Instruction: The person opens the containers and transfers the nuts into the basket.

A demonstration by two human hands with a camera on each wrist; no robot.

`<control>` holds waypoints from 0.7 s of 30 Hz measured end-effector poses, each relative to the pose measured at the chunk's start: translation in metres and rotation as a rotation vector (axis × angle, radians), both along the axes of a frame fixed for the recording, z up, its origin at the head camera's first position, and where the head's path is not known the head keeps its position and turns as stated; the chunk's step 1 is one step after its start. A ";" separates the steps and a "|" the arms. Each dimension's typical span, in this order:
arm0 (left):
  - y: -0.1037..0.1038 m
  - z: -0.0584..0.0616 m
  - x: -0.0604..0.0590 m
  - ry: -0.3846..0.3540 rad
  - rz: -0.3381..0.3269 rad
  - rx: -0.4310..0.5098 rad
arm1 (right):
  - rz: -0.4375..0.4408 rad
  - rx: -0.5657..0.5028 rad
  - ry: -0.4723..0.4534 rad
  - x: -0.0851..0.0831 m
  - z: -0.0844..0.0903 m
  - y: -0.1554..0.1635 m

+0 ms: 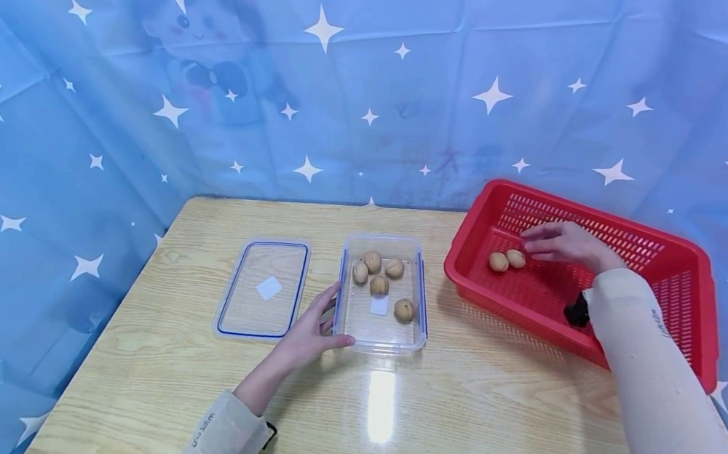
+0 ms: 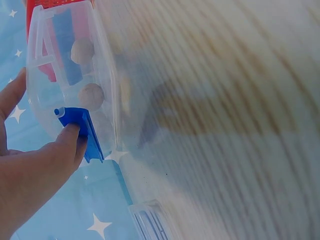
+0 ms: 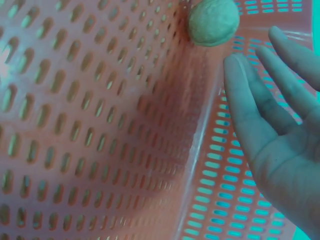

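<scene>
A clear plastic container (image 1: 386, 335) with blue side latches stands on the table, several walnuts (image 1: 379, 285) inside it. My left hand (image 1: 309, 333) holds its near left corner, thumb at the front and fingers along the left side. In the left wrist view, fingers press a blue latch (image 2: 86, 137). Inside the red basket (image 1: 527, 305), two walnuts (image 1: 498, 262) lie side by side toward the left. Just right of them hovers my right hand (image 1: 563, 244), its fingers extended and holding nothing. The right wrist view shows one walnut (image 3: 214, 22) apart from the fingertips.
A clear lid (image 1: 251, 307) with a blue seal lies flat left of the container. Wood-grain table (image 1: 451, 411) extends in front. A blue curtain (image 1: 350, 94) with white stars hangs behind and to the left. The basket has high slotted walls.
</scene>
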State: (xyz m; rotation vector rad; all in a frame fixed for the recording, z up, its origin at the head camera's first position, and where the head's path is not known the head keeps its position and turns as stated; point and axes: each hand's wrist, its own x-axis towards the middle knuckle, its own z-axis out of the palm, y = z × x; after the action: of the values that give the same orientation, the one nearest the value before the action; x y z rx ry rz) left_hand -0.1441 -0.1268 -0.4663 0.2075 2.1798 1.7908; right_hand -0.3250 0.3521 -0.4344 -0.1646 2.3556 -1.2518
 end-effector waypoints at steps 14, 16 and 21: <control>0.001 -0.003 -0.001 -0.010 0.006 0.009 | -0.060 0.037 0.086 -0.002 0.018 -0.014; 0.001 -0.002 -0.001 -0.011 0.009 0.010 | -0.067 0.035 0.090 -0.002 0.022 -0.017; 0.001 -0.002 -0.001 -0.016 0.010 0.011 | -0.074 0.043 0.121 0.001 0.030 -0.022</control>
State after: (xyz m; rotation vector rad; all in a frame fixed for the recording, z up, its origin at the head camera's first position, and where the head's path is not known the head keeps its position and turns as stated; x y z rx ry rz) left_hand -0.1449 -0.1262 -0.4681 0.1842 2.1647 1.8038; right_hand -0.3238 0.3297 -0.4049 -0.1440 2.5107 -1.2563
